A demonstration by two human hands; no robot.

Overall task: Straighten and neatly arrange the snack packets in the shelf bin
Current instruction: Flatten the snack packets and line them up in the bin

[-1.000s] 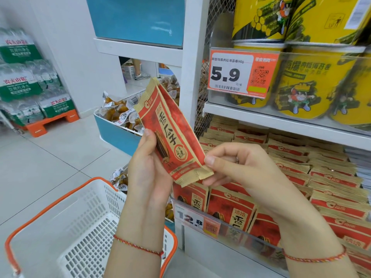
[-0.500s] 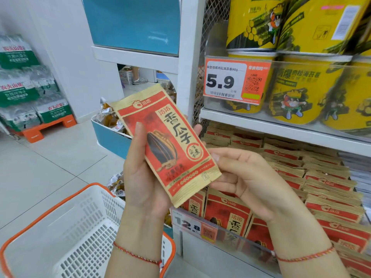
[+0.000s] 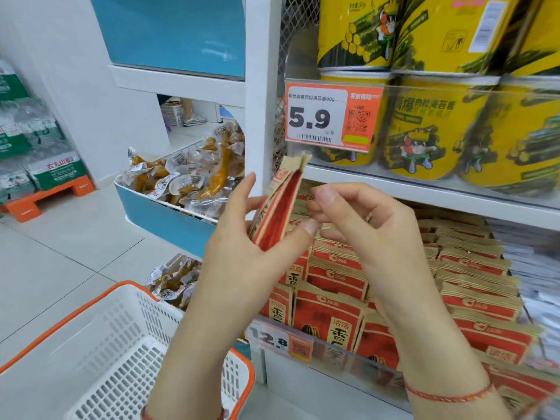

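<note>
One red and tan sunflower seed packet (image 3: 280,204) stands edge-on between my hands, in front of the shelf post. My left hand (image 3: 239,241) holds it from the left with the thumb pressed on its lower edge. My right hand (image 3: 360,225) is just to its right, fingers curled, fingertips at the packet's edge. Below and to the right, the shelf bin (image 3: 348,359) holds several rows of the same red packets (image 3: 454,286), standing upright behind a clear front lip.
A white basket with an orange rim (image 3: 100,353) sits at lower left. A blue bin of clear-wrapped snacks (image 3: 185,183) is left of the white shelf post (image 3: 262,86). Yellow tubs (image 3: 424,125) fill the shelf above, behind a 5.9 price tag (image 3: 330,116).
The packet has turned from face-on to edge-on and tilted upright. My right hand rose to its right edge, and the view moved closer to the shelf.
</note>
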